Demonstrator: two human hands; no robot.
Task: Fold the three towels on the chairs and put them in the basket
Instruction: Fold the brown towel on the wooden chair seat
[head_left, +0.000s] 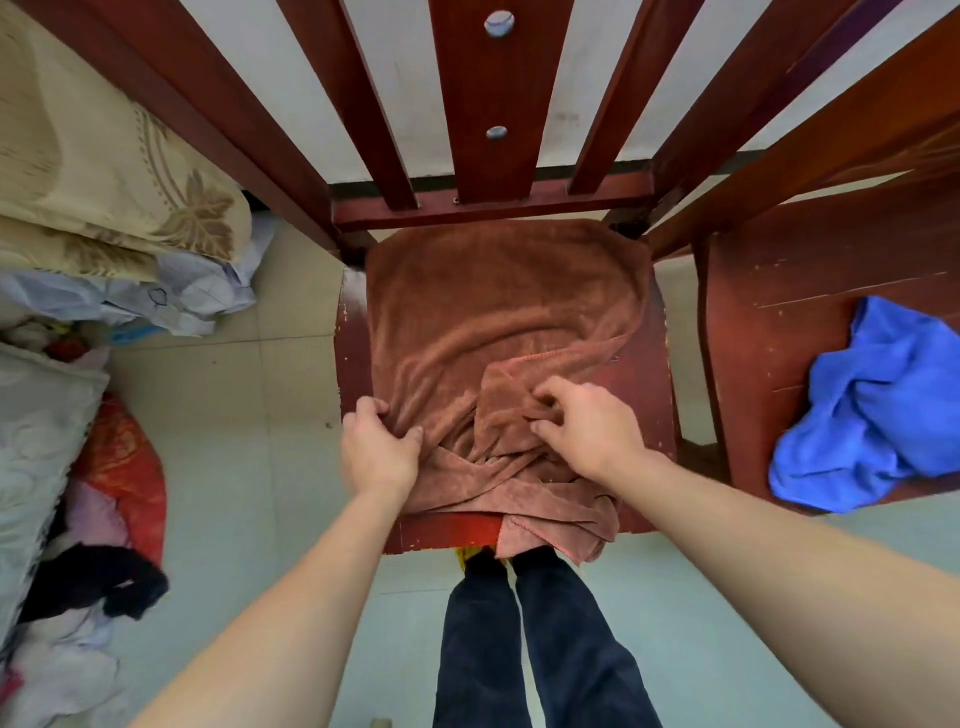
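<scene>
A brown towel (498, 312) lies spread over the seat of a red wooden chair (644, 384), bunched at its near edge, with one end hanging over the front. My left hand (376, 447) pinches the towel's near-left part. My right hand (587, 426) grips a folded-over flap near the middle front. A crumpled blue towel (878, 405) lies on the seat of a second red chair (810, 280) to the right. No third towel or basket is in view.
Piled bedding and pillows (104, 176) fill the left side, with red cloth (124, 462) and dark clothes (93, 582) on the tiled floor (249, 467). My dark trouser legs (535, 639) stand just in front of the chair.
</scene>
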